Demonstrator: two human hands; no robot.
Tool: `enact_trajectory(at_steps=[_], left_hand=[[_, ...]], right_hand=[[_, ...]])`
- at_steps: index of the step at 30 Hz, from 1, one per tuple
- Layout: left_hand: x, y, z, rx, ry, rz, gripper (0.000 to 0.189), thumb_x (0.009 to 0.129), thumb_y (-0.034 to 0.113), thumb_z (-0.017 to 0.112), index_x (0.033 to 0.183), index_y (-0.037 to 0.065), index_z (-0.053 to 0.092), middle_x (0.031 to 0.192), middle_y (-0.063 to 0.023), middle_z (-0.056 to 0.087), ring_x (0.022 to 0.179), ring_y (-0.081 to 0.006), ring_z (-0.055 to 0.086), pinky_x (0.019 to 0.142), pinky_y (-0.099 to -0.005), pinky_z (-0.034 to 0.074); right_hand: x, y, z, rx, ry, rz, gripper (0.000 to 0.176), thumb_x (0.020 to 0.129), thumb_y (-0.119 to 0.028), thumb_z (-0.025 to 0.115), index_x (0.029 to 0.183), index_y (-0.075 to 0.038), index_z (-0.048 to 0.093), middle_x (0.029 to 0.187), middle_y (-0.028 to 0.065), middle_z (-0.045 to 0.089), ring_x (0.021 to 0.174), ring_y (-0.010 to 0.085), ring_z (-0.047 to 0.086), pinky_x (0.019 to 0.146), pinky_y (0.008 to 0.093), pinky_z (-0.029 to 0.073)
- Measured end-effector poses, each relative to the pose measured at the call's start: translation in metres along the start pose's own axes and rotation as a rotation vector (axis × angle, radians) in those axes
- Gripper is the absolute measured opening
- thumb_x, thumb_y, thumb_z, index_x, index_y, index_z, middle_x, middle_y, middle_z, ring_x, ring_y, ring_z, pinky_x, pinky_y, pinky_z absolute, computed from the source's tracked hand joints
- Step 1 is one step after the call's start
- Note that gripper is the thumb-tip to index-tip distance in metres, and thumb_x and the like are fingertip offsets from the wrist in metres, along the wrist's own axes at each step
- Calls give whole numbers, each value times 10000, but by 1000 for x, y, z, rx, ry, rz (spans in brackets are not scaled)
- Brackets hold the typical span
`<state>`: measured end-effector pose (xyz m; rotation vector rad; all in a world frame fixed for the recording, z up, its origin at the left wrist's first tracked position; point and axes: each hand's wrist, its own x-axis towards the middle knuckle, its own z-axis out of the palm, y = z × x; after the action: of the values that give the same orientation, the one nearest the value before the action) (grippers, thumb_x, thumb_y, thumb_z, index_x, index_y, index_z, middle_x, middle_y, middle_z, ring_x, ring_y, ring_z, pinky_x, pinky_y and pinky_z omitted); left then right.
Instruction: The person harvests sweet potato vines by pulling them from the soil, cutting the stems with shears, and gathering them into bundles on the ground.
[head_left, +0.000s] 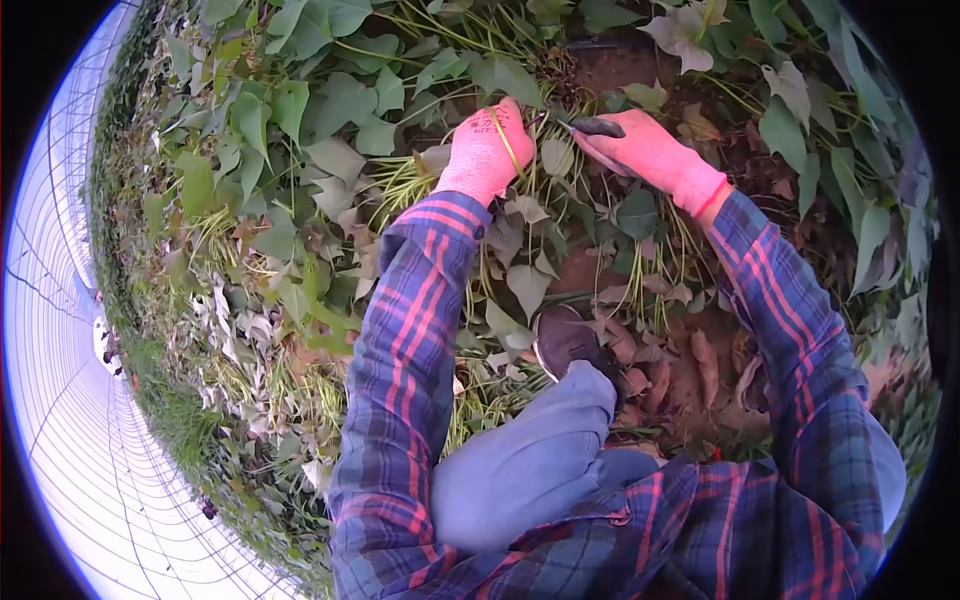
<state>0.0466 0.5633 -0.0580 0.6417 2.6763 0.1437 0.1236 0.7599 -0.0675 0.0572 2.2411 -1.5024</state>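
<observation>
My left hand [492,140], in a pink glove, is closed around vine stems [400,190] that trail out below it to the left. A yellow-green stem lies across the back of that glove. Just to the right, my right hand [640,152], also pink-gloved, grips a small dark-handled tool [598,127]. Its thin tip points left toward the stems by my left fingers; I cannot tell the tool's exact kind. Broad green leaves [350,100] of the vines surround both hands, and paler, wilting leaves [527,288] hang below them.
My dark shoe [572,340] and bent knee [530,450] are below the hands among the vines. Brown soil with dry leaves [705,365] shows at the right. Dense foliage runs along the left, beside the pale ribbed wall of a greenhouse tunnel [50,280].
</observation>
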Motion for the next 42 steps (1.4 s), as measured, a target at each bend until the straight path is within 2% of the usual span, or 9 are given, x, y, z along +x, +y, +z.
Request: enact_trajectory(at_steps=[2, 8, 12, 14, 20, 22, 26, 31, 42], left_hand=[[9, -5, 19, -70, -96, 35, 304, 800, 162, 461, 1011, -20, 584, 935, -213, 644, 934, -339, 621, 841, -413, 479], [0, 14, 15, -13, -144, 92, 300, 796, 167, 468, 1007, -15, 582, 994, -218, 630, 976, -333, 608, 861, -406, 477], [-4, 11, 13, 10, -137, 89, 301, 796, 172, 472, 1008, -16, 574, 990, -220, 629, 960, -337, 610, 851, -413, 477], [-10, 2, 6, 2, -46, 110, 295, 790, 184, 492, 974, -22, 596, 960, -222, 634, 939, -339, 615, 840, -413, 480], [15, -13, -40, 364, 8, 138, 283, 797, 225, 508, 951, 28, 641, 923, -187, 646, 865, -345, 630, 791, -394, 499], [41, -18, -11, 305, 186, 205, 284, 811, 232, 495, 974, 46, 634, 936, -175, 647, 868, -339, 630, 779, -386, 502], [83, -31, 12, 71, 221, 175, 344, 785, 180, 522, 1108, 76, 577, 997, -168, 635, 913, -357, 613, 787, -439, 506], [99, -39, 24, 152, 197, 154, 370, 768, 206, 554, 1115, 79, 571, 1017, -176, 629, 941, -356, 610, 801, -450, 500], [66, -63, 27, -359, 164, 133, 298, 835, 243, 478, 1037, 92, 638, 1081, -132, 622, 988, -317, 590, 840, -383, 477]], right_hand=[[-2, -16, -4, 579, 178, 354, 260, 889, -328, 570, 969, -87, 623, 662, 0, 566, 478, 64, 489, 409, 199, 369], [38, 7, -5, 1065, -26, 357, 244, 913, -325, 539, 986, -94, 572, 687, 23, 568, 466, 51, 481, 357, 152, 317], [51, 11, 4, 717, -84, 453, 177, 918, -236, 528, 1004, -96, 595, 726, 30, 595, 487, 81, 520, 389, 201, 391], [53, 16, 8, -160, -232, 174, 248, 898, -154, 533, 1136, -125, 596, 762, 19, 614, 529, 91, 550, 436, 221, 425], [58, 57, 26, -337, -28, -411, 215, 883, -177, 577, 1075, -124, 658, 769, 24, 628, 585, 101, 584, 453, 239, 432], [51, 29, 29, 439, -35, 354, 232, 869, -248, 615, 1053, -114, 660, 733, 29, 614, 537, 109, 558, 436, 240, 422], [53, 77, 45, 89, 116, -322, 257, 868, -300, 612, 1037, -111, 653, 714, 25, 604, 505, 105, 535, 421, 234, 407], [36, 19, 36, 551, 71, 448, 259, 884, -299, 584, 1070, -122, 622, 699, 25, 595, 436, 106, 488, 365, 221, 344], [39, 8, 28, 1154, 60, 364, 183, 946, -231, 468, 912, -80, 565, 713, 16, 571, 484, 111, 497, 379, 223, 362]])
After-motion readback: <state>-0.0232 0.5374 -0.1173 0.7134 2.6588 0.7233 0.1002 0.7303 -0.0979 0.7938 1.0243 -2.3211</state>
